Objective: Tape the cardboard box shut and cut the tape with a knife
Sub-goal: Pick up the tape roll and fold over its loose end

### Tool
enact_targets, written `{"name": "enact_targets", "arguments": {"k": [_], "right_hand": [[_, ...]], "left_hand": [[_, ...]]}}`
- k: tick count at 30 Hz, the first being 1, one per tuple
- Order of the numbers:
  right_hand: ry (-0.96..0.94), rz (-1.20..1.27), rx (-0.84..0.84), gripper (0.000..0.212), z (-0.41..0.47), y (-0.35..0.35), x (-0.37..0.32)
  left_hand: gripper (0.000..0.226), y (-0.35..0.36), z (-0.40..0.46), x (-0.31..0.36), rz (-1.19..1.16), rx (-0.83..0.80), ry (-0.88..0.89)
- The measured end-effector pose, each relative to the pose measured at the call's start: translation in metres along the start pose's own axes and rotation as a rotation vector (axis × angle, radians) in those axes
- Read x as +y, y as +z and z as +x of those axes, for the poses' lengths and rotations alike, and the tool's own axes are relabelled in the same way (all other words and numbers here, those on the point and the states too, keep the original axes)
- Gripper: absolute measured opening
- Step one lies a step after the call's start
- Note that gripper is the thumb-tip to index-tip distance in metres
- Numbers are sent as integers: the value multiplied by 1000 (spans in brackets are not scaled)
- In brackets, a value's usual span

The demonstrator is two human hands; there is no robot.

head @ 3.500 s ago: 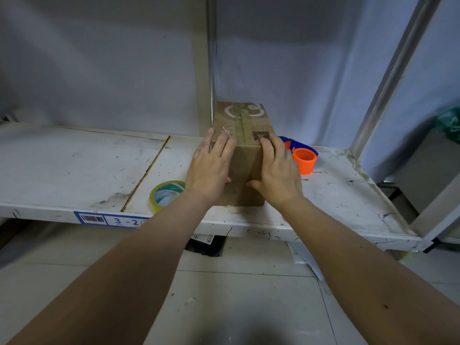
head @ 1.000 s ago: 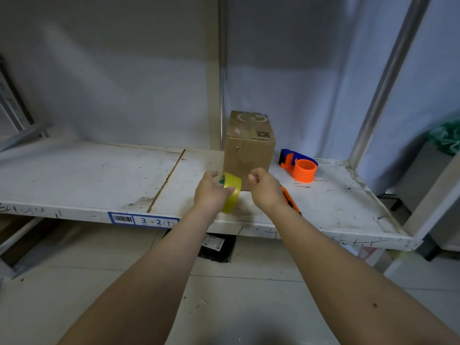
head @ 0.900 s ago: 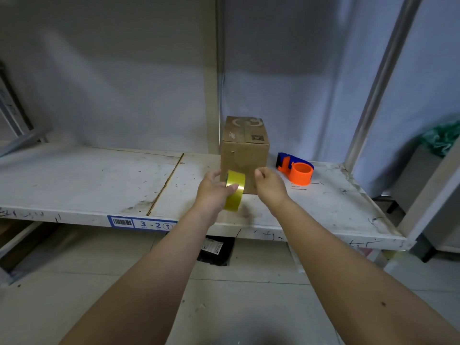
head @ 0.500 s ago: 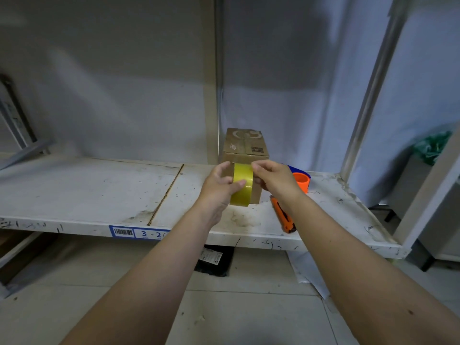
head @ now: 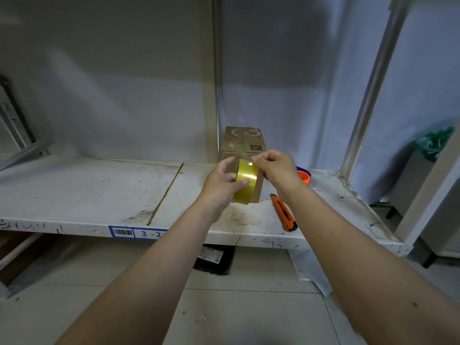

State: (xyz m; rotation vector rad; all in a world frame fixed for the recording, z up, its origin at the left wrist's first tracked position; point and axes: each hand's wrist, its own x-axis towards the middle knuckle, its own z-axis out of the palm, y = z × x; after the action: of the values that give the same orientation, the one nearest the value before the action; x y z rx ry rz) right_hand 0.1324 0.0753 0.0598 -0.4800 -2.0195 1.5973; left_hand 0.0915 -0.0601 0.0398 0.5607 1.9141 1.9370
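Note:
A small brown cardboard box (head: 242, 145) stands on the white shelf (head: 87, 195), its top flaps closed, against a back post. In front of it my left hand (head: 221, 188) holds a yellowish tape roll (head: 245, 181) upright. My right hand (head: 273, 168) pinches the roll's top edge, where the tape end lies. An orange utility knife (head: 283, 212) lies on the shelf to the right of the box, under my right forearm.
An orange and blue tape dispenser (head: 304, 176) sits behind my right hand. A vertical shelf post (head: 368, 88) rises at the right. A black packet (head: 214, 258) and white paper lie on the tiled floor under the shelf.
My hands left the box and my left hand picked the tape roll up off the shelf. My right hand came onto the roll's top edge. The camera tilted up.

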Motion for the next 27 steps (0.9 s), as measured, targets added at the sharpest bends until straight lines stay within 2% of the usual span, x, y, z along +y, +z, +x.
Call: {"name": "enact_targets", "arguments": {"k": [4,10,13,18,21,25,27], "right_hand": [[-64,-23,13,10,-2,-2,-1],[-115,-75,20,5,-7,-2,0],[-127,-105,8,7,-9,-4,-1],[-149,-100,-14,6,-12,-9,-4],[-163,-71,8,6,-12,-11,-5],[-167,-58,65,7,-12,-9,-2],[-176,-72,96,8,-11,-8,-2]], "left_hand": [[65,2,2,3,5,31,-31],[35,5,4,13,1,150,-118],[25,5,6,17,68,205,-66],[17,8,9,22,90,208,44],[22,9,10,23,76,209,56],[63,13,4,22,-6,85,-98],[68,19,1,22,-76,41,-165]]}}
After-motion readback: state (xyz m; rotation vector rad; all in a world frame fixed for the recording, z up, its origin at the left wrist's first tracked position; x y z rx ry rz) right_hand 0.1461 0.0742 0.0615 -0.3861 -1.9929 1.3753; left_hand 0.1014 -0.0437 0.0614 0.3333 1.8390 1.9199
